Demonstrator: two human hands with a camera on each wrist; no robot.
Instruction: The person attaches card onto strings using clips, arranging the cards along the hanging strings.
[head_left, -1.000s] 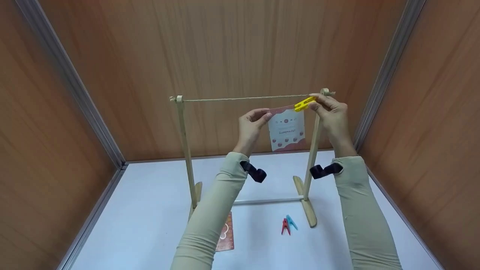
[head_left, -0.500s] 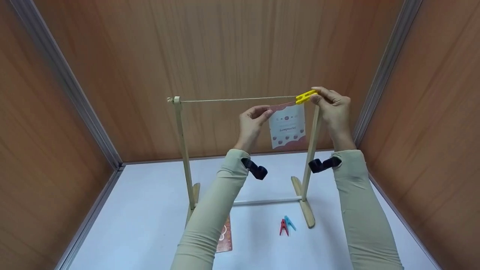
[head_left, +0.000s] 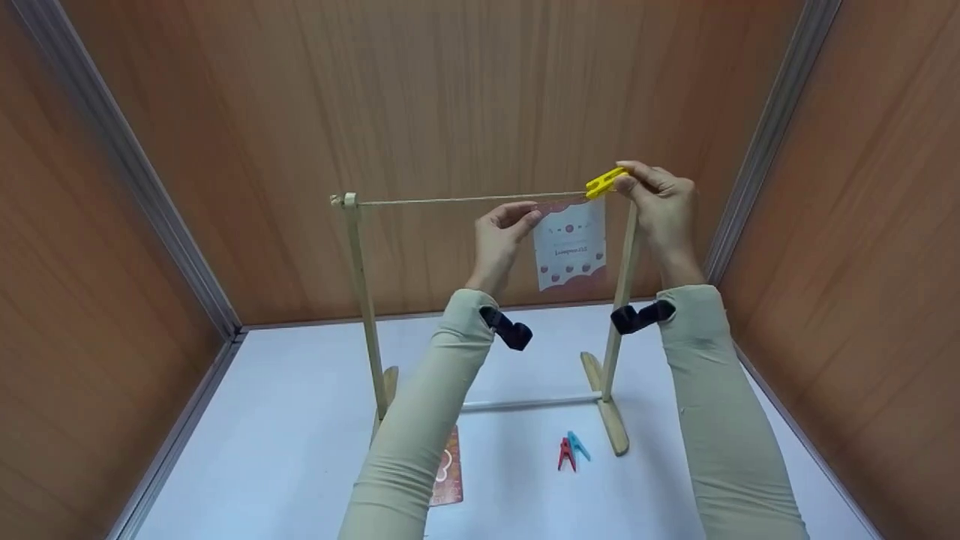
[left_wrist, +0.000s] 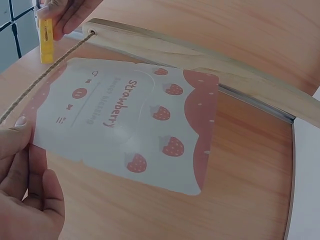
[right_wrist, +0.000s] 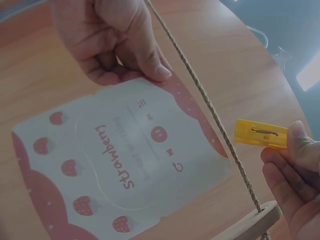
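In the head view my left hand [head_left: 504,238] pinches the top left corner of a white and pink strawberry card [head_left: 570,244], which hangs beside the rope [head_left: 457,200]. The left wrist view shows the thumb [left_wrist: 14,136] pressing on the card's edge. My right hand [head_left: 664,214] pinches a yellow clothespin [head_left: 604,183] by its handle end, between thumb and fingertips. Its nose points at the rope, just above the card's top right corner. From the right wrist view, the clothespin [right_wrist: 260,132] appears a little to the side of the rope [right_wrist: 200,90], apart from it.
Two wooden posts [head_left: 362,300] hold the rope's ends, joined low down by a white bar [head_left: 532,403]. On the white table [head_left: 300,442] lie a red clothespin [head_left: 567,454], a blue clothespin [head_left: 578,446] and a red-brown card [head_left: 448,472], partly under the left sleeve. Wooden panels stand behind and at both sides.
Both hands have risen slightly, bringing the strawberry card's top edge up to the rope. The yellow clothespin has moved up from the card's corner to just above the rope.
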